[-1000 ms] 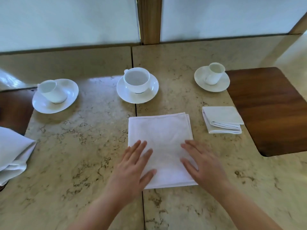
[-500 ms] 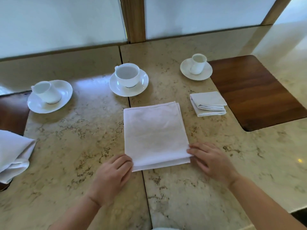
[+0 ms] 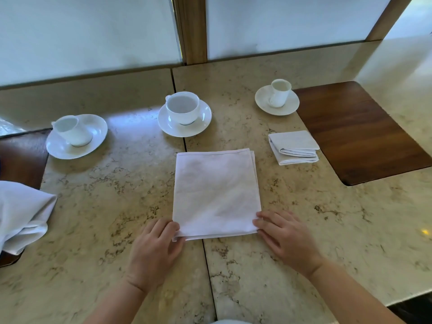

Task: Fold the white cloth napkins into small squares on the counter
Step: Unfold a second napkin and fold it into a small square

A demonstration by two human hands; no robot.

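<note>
A white napkin (image 3: 216,192), folded into a flat rectangle, lies on the marble counter (image 3: 105,195) in front of me. My left hand (image 3: 156,249) has its fingers curled at the napkin's near left corner and pinches the layers there. My right hand (image 3: 284,237) rests at the near right corner, fingertips touching the edge of the cloth. A second napkin (image 3: 294,147), folded into a small square, sits to the right. A loose pile of unfolded white napkins (image 3: 21,213) lies at the far left edge.
Three white cups on saucers stand behind the napkin: left (image 3: 76,134), middle (image 3: 184,113), right (image 3: 278,95). A dark wooden inset (image 3: 355,129) is set in the counter at right, another (image 3: 21,157) at left. A frosted panel wall with a wooden post (image 3: 190,29) closes the back.
Both hands slid from the top of the napkin down to its near corners. The left fingers now grip the near left corner. The camera view shifted slightly.
</note>
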